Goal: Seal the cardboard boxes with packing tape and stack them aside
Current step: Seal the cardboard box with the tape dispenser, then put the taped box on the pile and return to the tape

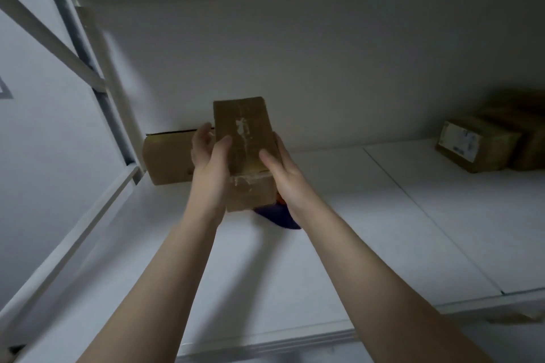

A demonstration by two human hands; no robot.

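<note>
Head: box (pixel 243 138) between hands (pixel 210 156) (pixel 283 169) (thumbs atop)

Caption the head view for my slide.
Left hand and right hand grip a taped cardboard box over a white shelf; another box sits behind.

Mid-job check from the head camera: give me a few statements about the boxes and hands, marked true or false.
1. The left hand and right hand both grip the small box. True.
2. A second box lies behind the left hand, by the wall. True.
3. The far-right boxes sit on the floor. False: they sit on the shelf.
4. The purple object lies on top of the small box. False: it shows beneath it.
</note>
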